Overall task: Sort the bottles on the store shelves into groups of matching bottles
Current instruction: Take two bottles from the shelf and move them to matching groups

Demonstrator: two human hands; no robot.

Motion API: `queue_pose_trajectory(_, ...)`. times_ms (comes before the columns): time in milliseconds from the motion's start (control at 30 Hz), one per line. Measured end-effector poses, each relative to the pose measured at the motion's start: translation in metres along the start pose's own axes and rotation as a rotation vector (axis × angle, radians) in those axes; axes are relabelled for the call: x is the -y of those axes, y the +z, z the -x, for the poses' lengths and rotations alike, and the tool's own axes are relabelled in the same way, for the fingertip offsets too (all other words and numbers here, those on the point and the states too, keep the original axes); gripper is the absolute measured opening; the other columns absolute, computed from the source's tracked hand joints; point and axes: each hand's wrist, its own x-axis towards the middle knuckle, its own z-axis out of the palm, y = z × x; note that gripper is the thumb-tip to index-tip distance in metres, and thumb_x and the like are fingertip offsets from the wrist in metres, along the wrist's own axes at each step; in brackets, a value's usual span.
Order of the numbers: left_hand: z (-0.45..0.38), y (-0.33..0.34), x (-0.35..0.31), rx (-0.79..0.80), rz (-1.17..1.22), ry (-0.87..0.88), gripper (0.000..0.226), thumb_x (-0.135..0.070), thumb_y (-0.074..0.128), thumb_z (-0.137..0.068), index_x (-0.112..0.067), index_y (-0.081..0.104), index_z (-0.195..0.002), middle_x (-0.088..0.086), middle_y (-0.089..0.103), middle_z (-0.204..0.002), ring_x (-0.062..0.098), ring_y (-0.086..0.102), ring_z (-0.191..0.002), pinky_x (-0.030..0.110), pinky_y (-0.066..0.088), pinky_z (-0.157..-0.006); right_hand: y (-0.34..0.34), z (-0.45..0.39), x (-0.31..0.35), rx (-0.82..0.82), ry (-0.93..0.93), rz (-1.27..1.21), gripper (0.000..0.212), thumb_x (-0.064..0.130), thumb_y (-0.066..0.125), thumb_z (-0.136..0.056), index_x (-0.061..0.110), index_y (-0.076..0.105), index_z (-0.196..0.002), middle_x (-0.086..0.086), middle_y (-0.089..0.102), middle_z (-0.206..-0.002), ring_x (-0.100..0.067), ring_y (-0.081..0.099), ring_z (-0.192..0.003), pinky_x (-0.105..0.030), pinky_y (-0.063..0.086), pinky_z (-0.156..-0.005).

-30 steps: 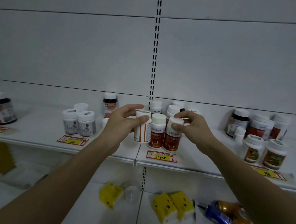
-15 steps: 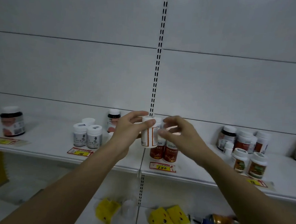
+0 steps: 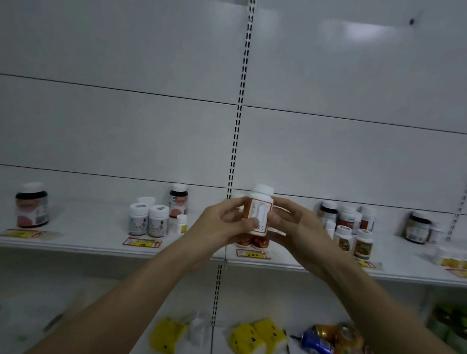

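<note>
White-capped and orange-labelled, one bottle (image 3: pixel 259 212) is held upright in front of the shelf (image 3: pixel 89 245), cap up and long axis vertical, its printed panel facing the camera. Both hands grip it: the left hand (image 3: pixel 223 226) wraps its fingers (image 3: pixel 247 224) around the left side, and the right hand (image 3: pixel 296 228) closes on the right side. Just behind and below the bottle, two red bottles (image 3: pixel 252 241) stand by a price tag (image 3: pixel 252 254). Left of the held bottle stand two grey-labelled white bottles (image 3: pixel 147 220), a tall dark bottle (image 3: pixel 178 200) and, far left, one wide dark jar (image 3: pixel 32 205). To its right a cluster of about six bottles (image 3: pixel 347 226) stands; blur hides the exact count. Half a second ago only the left hand gripped the bottle, lower and with its orange stripe showing; it has since risen and turned.
</note>
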Motion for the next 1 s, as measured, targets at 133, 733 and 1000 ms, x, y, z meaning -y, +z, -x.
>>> queue_pose_trajectory(133,0.018,0.019,0.005,-0.131,-0.069,0.063,0.057,-0.005,0.077,-0.079,-0.025,0.057,-0.128,0.001,0.074,-0.106,0.017,0.072,-0.096,0.030,0.057,-0.084,0.000,0.023,0.008,-0.001,-0.057,0.242,0.028,0.005,0.055,-0.096,0.016,0.063,-0.120,0.001,0.073,-0.109,-0.017,0.070,-0.099,-0.028,0.059,-0.080)
queue_pose_trajectory(733,0.012,0.204,0.003,-0.139,-0.183,0.102,0.050,-0.016,0.076,-0.082,-0.023,0.054,-0.126,-0.003,0.062,-0.116,0.012,0.067,-0.099,0.035,0.059,-0.086,-0.145,0.096,0.080,-0.178,-0.149,0.583,0.017,0.020,0.062,-0.094,0.018,0.066,-0.111,-0.011,0.063,-0.111,-0.021,0.068,-0.095,-0.014,0.055,-0.063)
queue_pose_trajectory(1000,-0.013,0.291,0.014,-0.039,-0.149,0.051,0.049,-0.011,0.074,-0.083,-0.022,0.055,-0.126,0.004,0.071,-0.112,0.012,0.070,-0.100,0.028,0.057,-0.084,-0.247,0.123,0.098,-0.104,-0.096,0.545,0.017,0.017,0.064,-0.093,0.017,0.069,-0.110,-0.012,0.065,-0.112,-0.025,0.068,-0.099,-0.037,0.059,-0.086)
